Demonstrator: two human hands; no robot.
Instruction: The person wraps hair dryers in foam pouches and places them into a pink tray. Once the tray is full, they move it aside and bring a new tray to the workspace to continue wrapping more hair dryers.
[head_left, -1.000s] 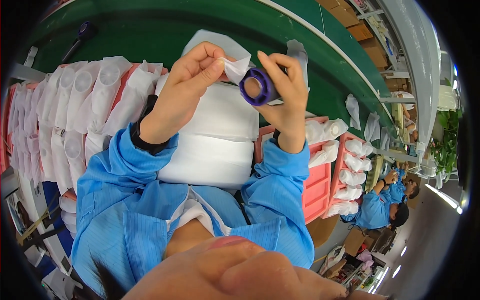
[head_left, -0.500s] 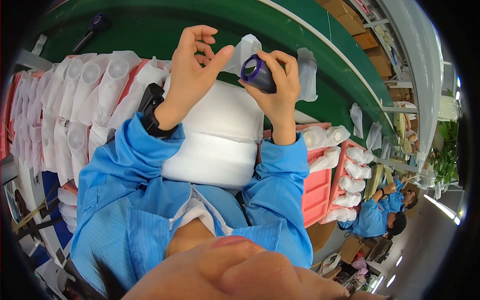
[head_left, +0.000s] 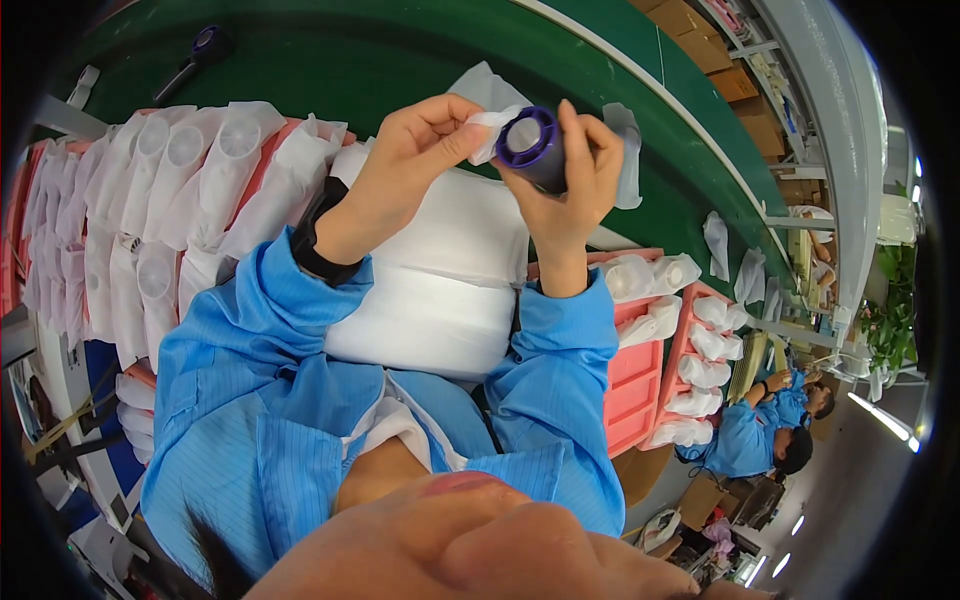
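Purple-rimmed cylinder [head_left: 538, 152] has stacked white sheets [head_left: 450, 235] and pink trays [head_left: 633, 395] nearby.

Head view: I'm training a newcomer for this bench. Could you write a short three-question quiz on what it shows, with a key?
1. Multiple choice: which hand is wrapped round the dark cylindrical part with a purple rim?
A left
B right
C neither

2. True or false: the left hand pinches a crumpled white sheet beside that rim.

3. Short answer: what colour are the compartmented trays at the person's right?

Key:
1. B, the right hand
2. True
3. Pink
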